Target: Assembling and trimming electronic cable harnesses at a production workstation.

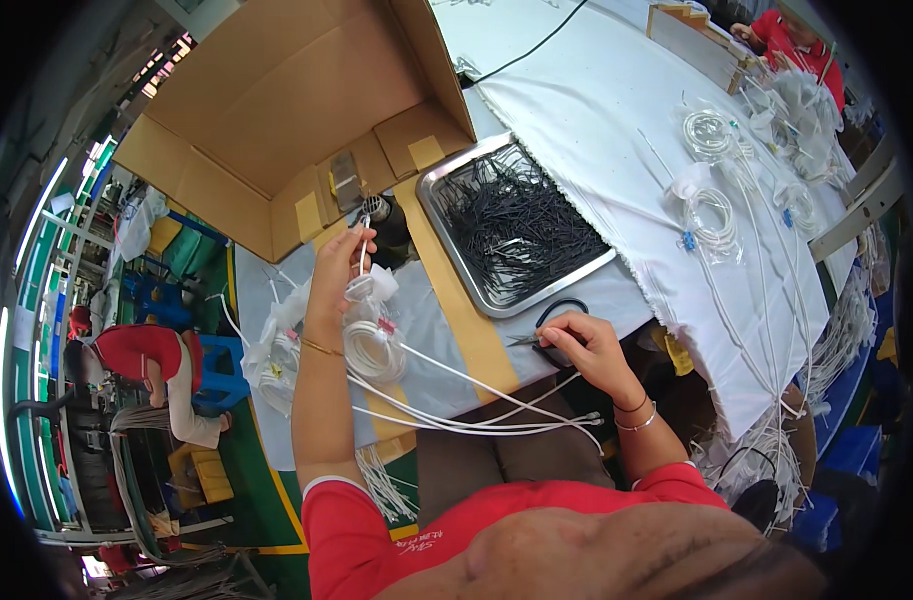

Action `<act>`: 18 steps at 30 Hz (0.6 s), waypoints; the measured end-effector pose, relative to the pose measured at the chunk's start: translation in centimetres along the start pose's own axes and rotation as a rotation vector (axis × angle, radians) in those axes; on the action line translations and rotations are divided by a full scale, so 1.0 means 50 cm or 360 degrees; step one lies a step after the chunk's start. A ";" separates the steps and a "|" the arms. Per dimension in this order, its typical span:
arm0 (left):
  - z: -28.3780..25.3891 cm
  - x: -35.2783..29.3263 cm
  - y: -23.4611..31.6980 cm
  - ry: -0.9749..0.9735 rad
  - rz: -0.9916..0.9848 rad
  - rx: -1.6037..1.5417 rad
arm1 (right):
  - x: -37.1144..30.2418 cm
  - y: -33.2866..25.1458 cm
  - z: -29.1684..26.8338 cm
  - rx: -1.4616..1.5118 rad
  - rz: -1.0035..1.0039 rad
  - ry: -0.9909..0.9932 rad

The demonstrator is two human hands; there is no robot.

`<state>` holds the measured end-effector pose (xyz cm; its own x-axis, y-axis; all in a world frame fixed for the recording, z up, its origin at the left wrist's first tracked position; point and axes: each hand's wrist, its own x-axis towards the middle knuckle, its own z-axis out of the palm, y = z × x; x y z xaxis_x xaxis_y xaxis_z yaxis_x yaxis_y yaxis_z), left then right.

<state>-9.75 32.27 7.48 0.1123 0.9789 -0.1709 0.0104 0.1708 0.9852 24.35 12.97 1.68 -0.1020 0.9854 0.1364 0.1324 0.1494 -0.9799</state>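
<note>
Here the left hand (333,268) pinches the end of a white cable (362,252), lifted just above a bagged cable coil (373,345); the right hand (579,345) closes on black-handled scissors (556,318), just below a steel tray (454,262) of black ties (511,215); cable judged light, limp, springy, best gripped near the plug end; fingertip contact on the scissor blades hard to make out; loose strands trail off toward the lap.
</note>
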 end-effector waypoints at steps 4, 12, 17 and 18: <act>-0.002 0.007 0.001 0.0026 -0.0006 0.0046 | 0.000 0.009 0.006 0.0026 -0.0082 0.0061; 0.009 0.042 0.013 0.0083 0.0108 0.0349 | -0.004 -0.006 0.001 -0.0044 -0.0079 -0.0003; 0.007 0.049 0.012 0.0122 0.0159 0.0494 | -0.001 0.002 0.000 -0.0048 -0.0106 0.0000; 0.007 0.048 0.013 0.0126 0.0163 0.0514 | -0.001 0.005 0.001 -0.0041 -0.0123 0.0012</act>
<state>-9.11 34.67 7.73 0.0515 0.9969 -0.0587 0.3185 0.0394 0.9471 24.35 12.96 1.43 -0.1057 0.9714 0.2125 0.1495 0.2268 -0.9624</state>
